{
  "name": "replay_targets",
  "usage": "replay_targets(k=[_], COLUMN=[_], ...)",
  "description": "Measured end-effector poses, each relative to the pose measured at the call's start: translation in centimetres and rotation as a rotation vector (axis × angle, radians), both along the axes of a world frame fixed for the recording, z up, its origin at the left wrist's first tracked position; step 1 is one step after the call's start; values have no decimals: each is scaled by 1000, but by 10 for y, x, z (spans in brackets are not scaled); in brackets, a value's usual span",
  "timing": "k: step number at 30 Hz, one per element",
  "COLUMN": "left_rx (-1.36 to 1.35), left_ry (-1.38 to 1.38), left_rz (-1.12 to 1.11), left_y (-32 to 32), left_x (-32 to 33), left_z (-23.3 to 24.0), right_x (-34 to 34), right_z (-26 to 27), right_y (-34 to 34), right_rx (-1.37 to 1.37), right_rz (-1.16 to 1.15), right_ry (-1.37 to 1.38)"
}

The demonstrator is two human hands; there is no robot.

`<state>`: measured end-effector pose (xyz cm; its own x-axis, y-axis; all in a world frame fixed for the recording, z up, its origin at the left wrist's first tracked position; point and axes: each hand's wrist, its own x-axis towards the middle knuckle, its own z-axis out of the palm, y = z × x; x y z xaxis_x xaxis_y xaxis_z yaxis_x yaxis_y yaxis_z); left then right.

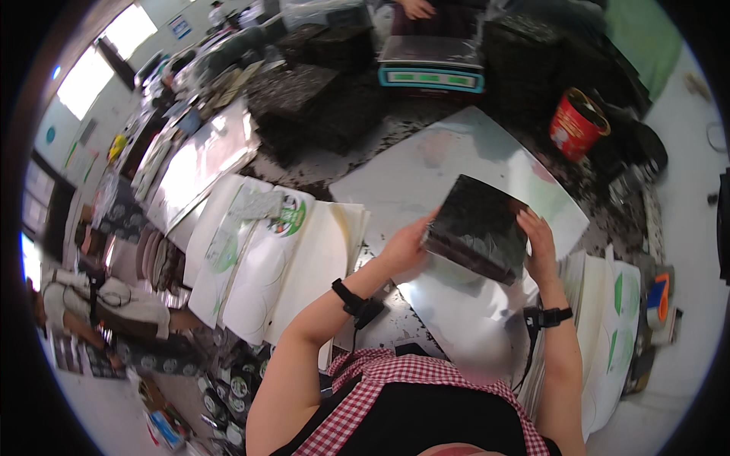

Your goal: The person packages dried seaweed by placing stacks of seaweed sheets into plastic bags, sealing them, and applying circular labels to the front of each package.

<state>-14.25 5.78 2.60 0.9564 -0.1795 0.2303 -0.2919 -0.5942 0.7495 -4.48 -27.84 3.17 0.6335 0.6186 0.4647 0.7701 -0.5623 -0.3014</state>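
Between my two hands is a dark, glossy rectangular block [479, 225], tilted, above a shiny metal sheet [393, 176] on the table. My left hand [408, 245] grips its left edge, and my right hand [537, 242] holds its right side with the fingers over the edge. Whether the block touches the sheet cannot be told. Left of my hands lie stacked printed plastic film sheets [256, 285] with green designs, a small grey block [263, 205] on top. More printed sheets [619, 330] are stacked beside my right forearm. Dark wristbands are on both wrists.
Stacks of dark blocks [296, 91] stand at the back left, others [524, 57] at the back right. A digital scale [430, 77] is between them, with another person's hand [418, 8] behind. A red tub [576, 125] and an orange-and-blue tape dispenser [658, 299] are right; a co-worker [108, 308] is left.
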Motion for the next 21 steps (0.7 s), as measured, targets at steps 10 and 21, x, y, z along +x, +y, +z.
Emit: replay_targets(k=[10, 21], left_rx=[227, 971], left_ry=[117, 283], left_rz=[613, 605], left_y=[130, 242], left_x=[-44, -59], left_z=[6, -25], right_x=[-54, -117], right_z=[134, 336], right_y=[38, 47], right_rx=[426, 12], right_rz=[85, 649], right_ry=[448, 41])
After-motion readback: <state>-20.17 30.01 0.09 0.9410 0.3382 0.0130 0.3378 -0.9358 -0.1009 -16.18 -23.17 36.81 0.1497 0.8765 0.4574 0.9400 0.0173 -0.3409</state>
